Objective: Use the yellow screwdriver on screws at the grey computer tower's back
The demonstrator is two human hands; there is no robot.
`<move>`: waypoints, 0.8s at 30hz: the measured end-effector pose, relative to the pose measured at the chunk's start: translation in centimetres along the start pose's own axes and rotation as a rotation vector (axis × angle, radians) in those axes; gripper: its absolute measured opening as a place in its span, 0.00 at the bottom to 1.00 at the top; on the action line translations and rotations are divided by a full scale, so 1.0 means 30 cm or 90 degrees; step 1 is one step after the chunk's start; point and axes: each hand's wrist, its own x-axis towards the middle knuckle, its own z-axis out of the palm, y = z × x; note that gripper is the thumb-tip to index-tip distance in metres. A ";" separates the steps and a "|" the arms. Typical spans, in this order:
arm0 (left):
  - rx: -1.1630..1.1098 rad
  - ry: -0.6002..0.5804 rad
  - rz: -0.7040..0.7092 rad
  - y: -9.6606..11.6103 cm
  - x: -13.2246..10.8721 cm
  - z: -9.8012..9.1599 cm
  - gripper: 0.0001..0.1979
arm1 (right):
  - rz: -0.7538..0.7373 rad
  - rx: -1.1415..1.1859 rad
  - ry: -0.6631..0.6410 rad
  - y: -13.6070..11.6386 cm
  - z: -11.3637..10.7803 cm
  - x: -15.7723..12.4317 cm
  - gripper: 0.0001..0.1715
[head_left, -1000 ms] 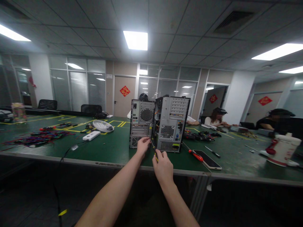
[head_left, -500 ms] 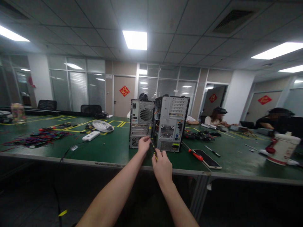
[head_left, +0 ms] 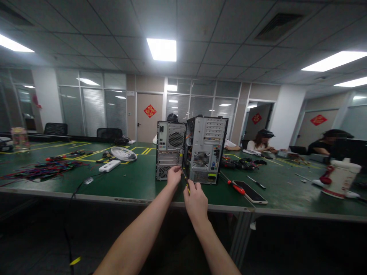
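Two grey computer cases stand upright on the green table [head_left: 134, 183], backs toward me: a left case [head_left: 170, 149] and a taller right case [head_left: 207, 149]. My right hand [head_left: 196, 200] is closed round a screwdriver with a yellow-and-black handle [head_left: 187, 182], its shaft angled up toward the lower right corner of the left case. My left hand [head_left: 174, 176] pinches at that same corner by the screwdriver tip, fingers pressed together. What the fingers pinch is too small to see.
A red-handled screwdriver [head_left: 235, 186] and a phone [head_left: 251, 191] lie right of the cases. A white bottle [head_left: 340, 178] stands at far right. A white fan grille [head_left: 124, 153], a white power strip [head_left: 110, 165] and coloured wires [head_left: 43, 169] lie left. People sit behind the table.
My hands stay at the left case's lower corner. The view has drifted slightly, so everything sits a little lower and to the left.
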 end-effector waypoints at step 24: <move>0.006 -0.006 0.019 -0.015 -0.010 -0.013 0.12 | 0.010 -0.004 -0.012 -0.008 -0.004 0.003 0.17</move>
